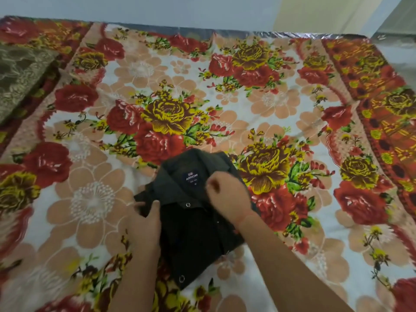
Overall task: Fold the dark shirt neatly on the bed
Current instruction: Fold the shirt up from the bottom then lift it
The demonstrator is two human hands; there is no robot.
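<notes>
Head view: looking down at a bed, with two bare forearms reaching in from the bottom edge.
Shirt: the dark shirt (193, 230) lies on the near middle of the bed, already folded into a compact rectangle, front side up and turned slightly askew.
Collar: the collar (198, 163) points away from the person, spread open so the inner neck shows.
Label: a small navy label (191, 176) sits inside the neck, reading ARROW.
Snaps: one metal snap (188, 205) shows just below the collar, another (182, 278) near the closest corner of the folded front.
Left hand: the left hand (146, 224) rests on the shirt's left edge, fingers curled around a bunched fold of cloth there, thumb on top; it pinches that fold.
Right hand: the right hand (227, 194) lies over the right side of the collar, fingers curled in and pressed together on the cloth; motion blur hides whether any cloth is caught between them.
Bedsheet: a flowered bedsheet (270, 104) with red and yellow roses and peach blossoms on white covers the bed, with an orange-red border at right.
Other cloth: an olive patterned cloth (20, 79) lies at the far left edge, well apart from the shirt.
Wall: a pale wall (157, 10) runs behind the bed.
</notes>
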